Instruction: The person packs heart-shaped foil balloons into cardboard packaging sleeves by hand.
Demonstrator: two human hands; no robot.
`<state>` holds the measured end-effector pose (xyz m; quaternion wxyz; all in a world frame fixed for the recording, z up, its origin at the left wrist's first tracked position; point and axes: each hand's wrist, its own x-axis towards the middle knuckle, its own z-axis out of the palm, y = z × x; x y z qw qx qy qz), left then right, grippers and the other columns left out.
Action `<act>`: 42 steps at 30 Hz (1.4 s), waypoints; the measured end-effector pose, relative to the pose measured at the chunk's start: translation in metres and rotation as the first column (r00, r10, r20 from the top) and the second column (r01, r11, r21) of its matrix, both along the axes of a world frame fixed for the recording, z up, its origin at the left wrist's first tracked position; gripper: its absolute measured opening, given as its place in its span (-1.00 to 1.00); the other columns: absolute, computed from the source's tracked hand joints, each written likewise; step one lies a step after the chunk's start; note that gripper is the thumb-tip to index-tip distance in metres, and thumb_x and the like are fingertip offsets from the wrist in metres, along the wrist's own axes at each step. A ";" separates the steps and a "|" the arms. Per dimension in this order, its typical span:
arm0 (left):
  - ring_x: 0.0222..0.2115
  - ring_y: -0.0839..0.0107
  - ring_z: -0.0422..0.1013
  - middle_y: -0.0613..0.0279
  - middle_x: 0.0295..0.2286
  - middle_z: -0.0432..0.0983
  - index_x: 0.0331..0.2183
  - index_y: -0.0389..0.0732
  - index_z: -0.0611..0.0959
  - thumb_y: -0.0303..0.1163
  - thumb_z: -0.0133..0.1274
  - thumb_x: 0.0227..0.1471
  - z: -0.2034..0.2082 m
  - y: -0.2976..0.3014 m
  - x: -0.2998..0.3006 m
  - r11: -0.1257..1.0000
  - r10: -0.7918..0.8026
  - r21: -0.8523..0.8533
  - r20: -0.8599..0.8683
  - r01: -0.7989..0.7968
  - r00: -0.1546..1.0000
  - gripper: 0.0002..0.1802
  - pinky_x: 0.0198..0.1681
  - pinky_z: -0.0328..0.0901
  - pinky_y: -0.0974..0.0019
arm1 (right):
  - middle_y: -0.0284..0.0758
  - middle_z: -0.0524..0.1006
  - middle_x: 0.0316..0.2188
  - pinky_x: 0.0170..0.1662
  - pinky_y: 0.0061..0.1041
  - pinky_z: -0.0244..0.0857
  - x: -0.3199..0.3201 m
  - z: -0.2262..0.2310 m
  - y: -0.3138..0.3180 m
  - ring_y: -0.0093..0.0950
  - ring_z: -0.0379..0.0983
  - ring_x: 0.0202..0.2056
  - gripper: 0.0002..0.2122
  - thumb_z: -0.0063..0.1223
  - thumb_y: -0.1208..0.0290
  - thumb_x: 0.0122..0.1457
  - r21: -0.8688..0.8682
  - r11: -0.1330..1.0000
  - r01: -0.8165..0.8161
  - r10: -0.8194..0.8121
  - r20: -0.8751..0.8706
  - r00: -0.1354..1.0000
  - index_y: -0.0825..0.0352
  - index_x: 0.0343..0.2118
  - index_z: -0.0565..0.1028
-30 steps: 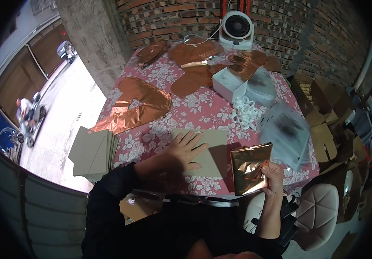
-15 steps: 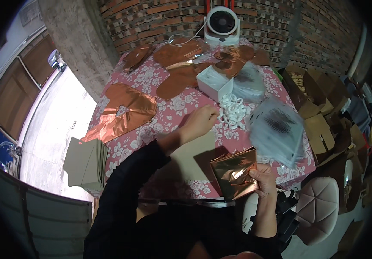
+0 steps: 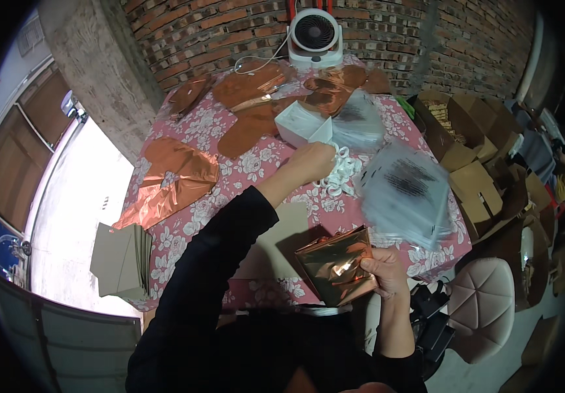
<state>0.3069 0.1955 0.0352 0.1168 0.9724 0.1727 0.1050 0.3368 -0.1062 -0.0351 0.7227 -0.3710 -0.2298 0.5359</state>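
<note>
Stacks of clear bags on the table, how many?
2. One stack beside the white box; the other stack nearer the right hand and its foil packet. More may be hidden.

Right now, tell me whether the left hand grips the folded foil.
No, the right hand grips the folded foil; the left hand is at the white loops.

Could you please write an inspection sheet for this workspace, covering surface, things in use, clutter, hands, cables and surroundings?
Surface: pink flowered tablecloth, partly covered.
Things in use: folded copper foil packet; white bands, heaped loosely; pale card lying flat.
Clutter: copper foil shapes, plastic bags, white box, card stack.
Hands: right hand grips the packet; left hand is at the bands, its grasp unclear.
Cables: white cable near the fan.
Surroundings: brick wall behind; cardboard boxes and white chair at right.
</note>
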 end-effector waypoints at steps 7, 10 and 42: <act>-0.54 0.24 0.49 0.07 -0.56 0.55 -0.46 -0.29 0.61 -0.39 0.09 -0.05 -0.011 0.017 -0.013 0.962 0.084 -0.270 0.195 -0.029 0.977 -0.85 -0.47 0.34 0.24 | -0.14 0.61 -0.31 -0.22 -0.48 0.48 -0.004 0.004 0.001 -0.43 0.58 -0.34 -0.68 0.23 0.45 0.05 -0.011 1.000 -0.009 0.009 -0.008 1.000 0.56 -0.17 0.53; -0.65 0.47 0.42 0.20 -0.62 0.51 -0.51 -0.33 0.60 -0.41 0.15 -0.05 -0.014 0.024 -0.038 0.764 0.207 -0.645 0.264 0.013 0.942 -0.83 -0.61 0.25 0.38 | -0.14 0.61 -0.31 -0.24 -0.47 0.49 -0.004 0.007 0.004 -0.43 0.58 -0.35 -0.67 0.25 0.42 0.04 -0.015 1.000 -0.028 0.028 -0.003 1.000 0.56 -0.18 0.54; -0.08 -0.11 0.30 -0.24 -0.11 0.32 -0.08 -0.36 0.43 -0.20 0.32 -0.25 0.033 -0.066 -0.271 0.973 -0.123 0.231 0.452 0.017 0.884 -0.28 0.05 0.17 -0.06 | -0.37 0.58 -0.50 -0.36 -0.60 0.36 -0.046 0.054 0.210 -0.60 0.48 -0.48 -0.93 0.06 0.64 0.04 -0.473 0.700 -0.535 0.703 0.587 0.401 0.45 -0.42 0.57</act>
